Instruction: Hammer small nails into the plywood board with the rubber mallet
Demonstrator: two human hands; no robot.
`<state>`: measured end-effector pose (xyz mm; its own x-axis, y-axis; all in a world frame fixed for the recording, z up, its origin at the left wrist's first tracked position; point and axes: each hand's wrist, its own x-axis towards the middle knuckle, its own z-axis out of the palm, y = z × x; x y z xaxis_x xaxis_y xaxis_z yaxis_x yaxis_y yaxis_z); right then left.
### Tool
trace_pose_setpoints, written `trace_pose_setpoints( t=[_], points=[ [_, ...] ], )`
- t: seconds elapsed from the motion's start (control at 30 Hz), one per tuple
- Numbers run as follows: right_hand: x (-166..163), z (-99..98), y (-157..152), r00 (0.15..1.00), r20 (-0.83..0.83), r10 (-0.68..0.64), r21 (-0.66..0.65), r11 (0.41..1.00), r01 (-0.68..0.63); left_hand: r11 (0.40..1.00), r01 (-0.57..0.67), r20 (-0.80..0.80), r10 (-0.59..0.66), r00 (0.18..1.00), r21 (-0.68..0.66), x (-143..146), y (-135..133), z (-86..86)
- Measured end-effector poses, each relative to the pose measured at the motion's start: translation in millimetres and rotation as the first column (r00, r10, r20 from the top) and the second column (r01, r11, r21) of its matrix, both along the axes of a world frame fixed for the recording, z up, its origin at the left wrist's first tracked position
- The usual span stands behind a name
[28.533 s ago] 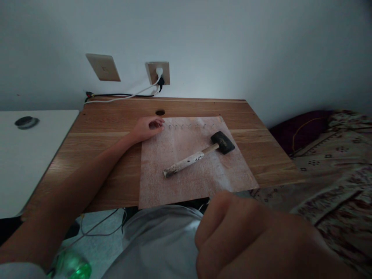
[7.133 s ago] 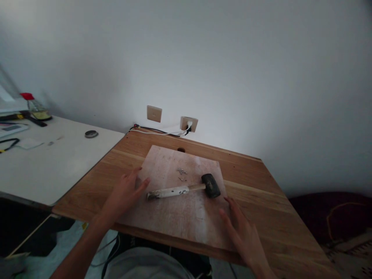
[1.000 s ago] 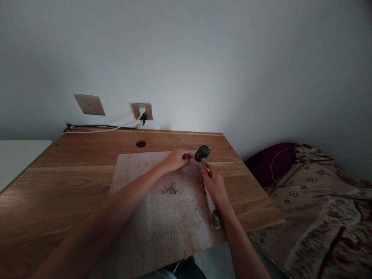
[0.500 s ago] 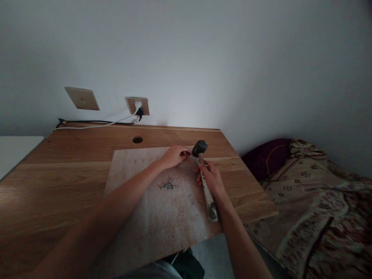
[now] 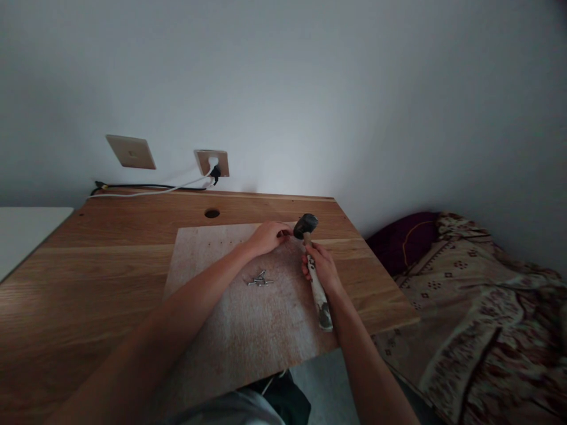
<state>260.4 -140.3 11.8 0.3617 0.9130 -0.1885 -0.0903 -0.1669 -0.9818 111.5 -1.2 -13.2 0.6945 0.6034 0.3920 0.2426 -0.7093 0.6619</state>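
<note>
A thin plywood board lies on the wooden desk. My right hand is closed round the pale handle of a black-headed mallet, its head raised just above the board's far edge. My left hand rests on the board next to the mallet head, fingers pinched together on something too small to make out. Several loose nails lie in a small pile on the board between my arms.
A cable hole is in the desk's back. A wall socket with plugs and cables and a blank plate are on the wall. A white table adjoins on the left; patterned bedding lies right.
The view has shifted slightly. Both hands keep their places: the left pinched at the board's far edge, the right holding the mallet with its head close by.
</note>
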Motion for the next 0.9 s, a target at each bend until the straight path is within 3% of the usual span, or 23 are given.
trace_pose_setpoints(
  t=[0.37, 0.9],
  points=[
    [2.1, 4.9, -9.6, 0.994, -0.063, 0.087, 0.018, 0.996, -0.086, 0.998, -0.007, 0.059, 0.011, 0.998, -0.068, 0.2, 1.9, -5.6],
    [-6.2, 14.4, -15.3, 0.992, -0.002, 0.124, 0.048, 0.991, -0.123, 0.995, -0.024, 0.052, 0.029, 0.998, -0.102, -2.0, 2.7, -5.7]
  ],
)
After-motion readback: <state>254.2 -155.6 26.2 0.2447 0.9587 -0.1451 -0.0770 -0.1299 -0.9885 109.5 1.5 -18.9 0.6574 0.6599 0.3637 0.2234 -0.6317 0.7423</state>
